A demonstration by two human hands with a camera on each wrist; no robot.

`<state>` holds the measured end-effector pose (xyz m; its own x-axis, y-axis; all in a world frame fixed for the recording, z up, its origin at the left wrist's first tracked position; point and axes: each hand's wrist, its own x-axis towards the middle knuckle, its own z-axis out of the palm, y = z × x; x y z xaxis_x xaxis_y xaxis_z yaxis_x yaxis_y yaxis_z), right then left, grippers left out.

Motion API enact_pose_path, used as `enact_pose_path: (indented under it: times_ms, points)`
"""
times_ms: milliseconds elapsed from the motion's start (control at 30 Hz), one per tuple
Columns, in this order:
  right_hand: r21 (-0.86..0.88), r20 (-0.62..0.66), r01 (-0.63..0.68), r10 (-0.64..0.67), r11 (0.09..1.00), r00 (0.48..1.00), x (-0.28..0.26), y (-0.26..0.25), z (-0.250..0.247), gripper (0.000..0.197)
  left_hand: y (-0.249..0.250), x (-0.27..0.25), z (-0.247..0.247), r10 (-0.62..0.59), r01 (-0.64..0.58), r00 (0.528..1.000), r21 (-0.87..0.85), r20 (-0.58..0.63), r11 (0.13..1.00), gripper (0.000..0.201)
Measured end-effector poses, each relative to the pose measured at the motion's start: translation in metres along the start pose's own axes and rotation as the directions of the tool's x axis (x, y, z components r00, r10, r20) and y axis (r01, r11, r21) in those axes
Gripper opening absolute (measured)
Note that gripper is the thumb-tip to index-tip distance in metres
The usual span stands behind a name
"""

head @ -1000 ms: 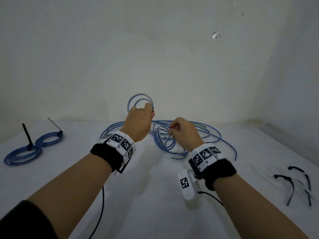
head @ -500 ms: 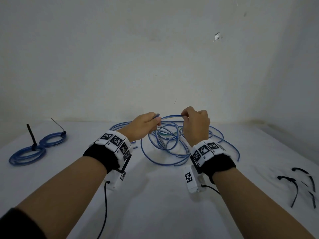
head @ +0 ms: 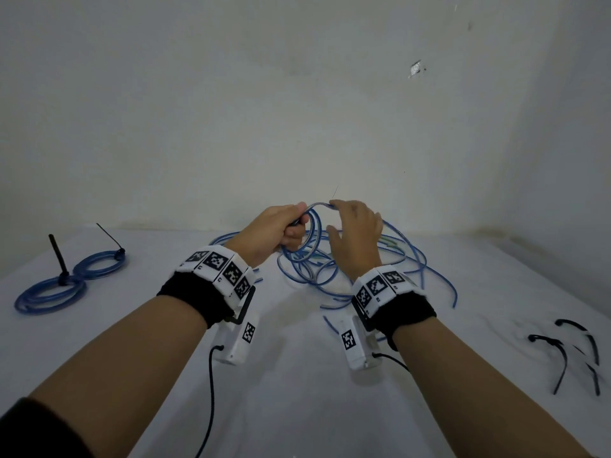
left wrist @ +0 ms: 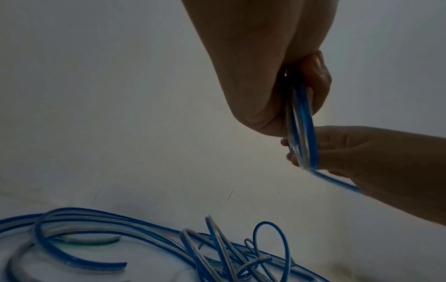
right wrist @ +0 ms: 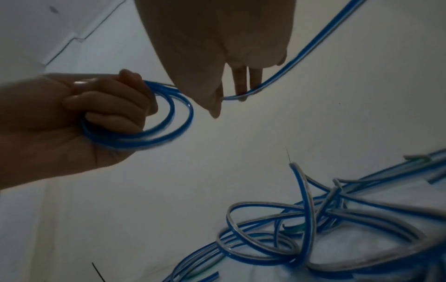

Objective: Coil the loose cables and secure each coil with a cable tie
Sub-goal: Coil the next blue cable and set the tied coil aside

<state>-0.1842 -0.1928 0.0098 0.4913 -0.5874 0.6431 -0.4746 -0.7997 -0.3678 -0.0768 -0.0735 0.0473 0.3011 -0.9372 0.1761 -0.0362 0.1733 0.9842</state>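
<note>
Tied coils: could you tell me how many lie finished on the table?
2, both at far left: the nearer coil, and the farther coil behind it. None seems hidden.

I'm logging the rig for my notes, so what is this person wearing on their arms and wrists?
Both forearms are bare. Each wrist has a black wristband topped by a white band of square black-and-white markers; the right wrist matches. A white box with one marker hangs under each wrist, each trailing a thin black cable. A dark sleeve shows on the left upper arm.
</note>
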Motion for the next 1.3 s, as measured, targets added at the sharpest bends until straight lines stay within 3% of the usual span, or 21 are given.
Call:
enact_pose_path:
  times_ms: [67,200,400,533,633,700,867,933,1033,1133,1300]
  points:
    - [0.059,0.045,-0.018,0.015,0.998,0.999,-0.001,0.001,0.005,0.037,0.002,-0.002,0.000,-0.004,0.005,1.000,-0.097,0.007,0.995,0.034]
    - [0.237,0.002,-0.038,0.038,0.971,0.999,0.001,0.004,0.012,0.017,0.004,-0.003,0.002,0.027,-0.022,1.000,-0.255,0.015,0.967,0.035]
    - [0.243,0.205,-0.163,0.113,0.956,0.972,-0.006,0.009,0.021,0.020,0.008,0.000,-0.002,0.116,-0.081,0.992,-0.455,0.048,0.887,0.032]
    - [0.434,0.371,-0.253,0.084,0.865,0.925,-0.012,-0.003,0.018,0.021,0.007,0.005,0.000,0.174,-0.189,0.981,-0.560,-0.082,0.806,0.030]
    - [0.389,0.472,-0.337,0.129,0.857,0.872,-0.016,-0.002,0.019,0.020,0.006,0.010,-0.003,0.207,-0.304,0.952,-0.601,-0.227,0.740,0.028]
    - [0.322,0.500,-0.333,0.140,0.886,0.855,-0.019,0.001,0.017,0.021,0.006,0.011,-0.005,0.240,-0.361,0.930,-0.559,-0.280,0.746,0.026]
    - [0.372,0.391,-0.277,0.121,0.886,0.912,-0.026,0.003,0.013,0.019,0.005,0.012,-0.006,0.268,-0.421,0.898,-0.500,-0.349,0.757,0.024]
    - [0.358,0.361,-0.283,0.148,0.890,0.921,-0.029,0.012,0.015,0.005,0.007,0.011,-0.009,0.247,-0.442,0.883,-0.528,-0.400,0.725,0.024]
    - [0.349,0.297,-0.260,0.157,0.900,0.942,-0.032,0.022,0.017,0.018,0.009,0.009,-0.012,0.222,-0.456,0.871,-0.551,-0.439,0.699,0.024]
    - [0.297,0.186,-0.141,0.088,0.944,0.979,-0.029,0.019,0.015,0.029,0.007,0.007,-0.006,0.201,-0.387,0.904,-0.521,-0.377,0.761,0.027]
    - [0.240,0.208,-0.117,0.067,0.964,0.976,-0.020,0.011,0.014,0.033,0.000,0.005,0.011,0.229,-0.292,0.950,-0.352,-0.212,0.889,0.028]
